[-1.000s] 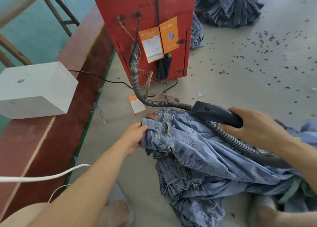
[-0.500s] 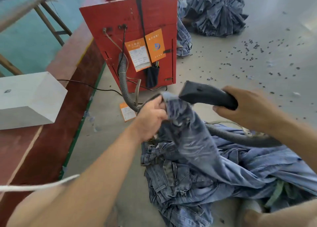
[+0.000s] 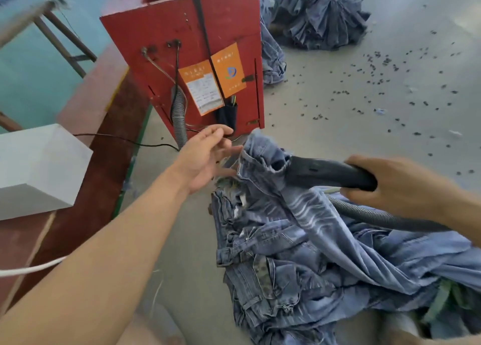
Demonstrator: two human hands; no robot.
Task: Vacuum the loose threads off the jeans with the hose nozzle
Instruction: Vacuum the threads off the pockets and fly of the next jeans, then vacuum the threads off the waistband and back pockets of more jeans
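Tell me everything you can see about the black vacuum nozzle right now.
The vacuum nozzle is a smooth black piece, plastic by its look, lying nearly level and pointing left. The right hand grips its rear end from above. Its tip is hidden inside a raised fold of the light blue jeans, so the mouth cannot be seen. A grey ribbed hose runs beneath the hand and off to the right over the denim pile. The left hand, fingers spread, is beside the fold, not touching the nozzle.

Red cabinet (image 3: 166, 40) with orange tags (image 3: 229, 68); white box (image 3: 39, 167) nearby.
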